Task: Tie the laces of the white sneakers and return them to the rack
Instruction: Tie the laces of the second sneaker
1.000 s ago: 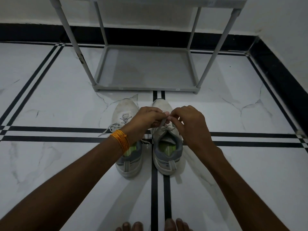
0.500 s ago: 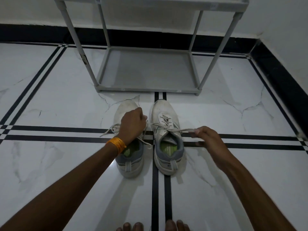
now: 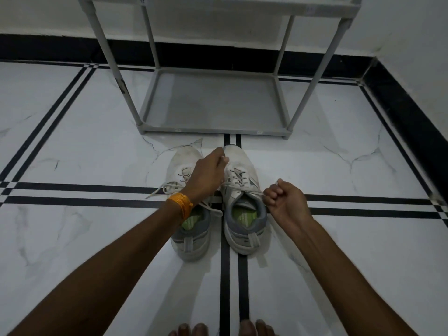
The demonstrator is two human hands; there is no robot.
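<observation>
Two white sneakers stand side by side on the floor, toes toward the grey rack [image 3: 213, 128]. The right sneaker [image 3: 244, 214] has its lace ends pulled apart. My left hand [image 3: 208, 175] is closed on one lace end above the gap between the toes, and it covers part of the left sneaker [image 3: 191, 238]. My right hand [image 3: 283, 200] is a fist on the other lace end, just right of the right sneaker's collar. The left sneaker's laces [image 3: 167, 187] hang loose to its left.
The rack's bottom shelf [image 3: 215, 103] lies empty just beyond the sneakers' toes, between four grey posts. A black skirting and white wall run behind and along the right. My bare toes [image 3: 223, 328] show at the bottom edge. White marble floor with black stripes lies all around.
My hands, together over the right sneaker's laces a second ago, have pulled apart. The left hand has since moved up toward the toe; the right has drawn in closer to the shoe.
</observation>
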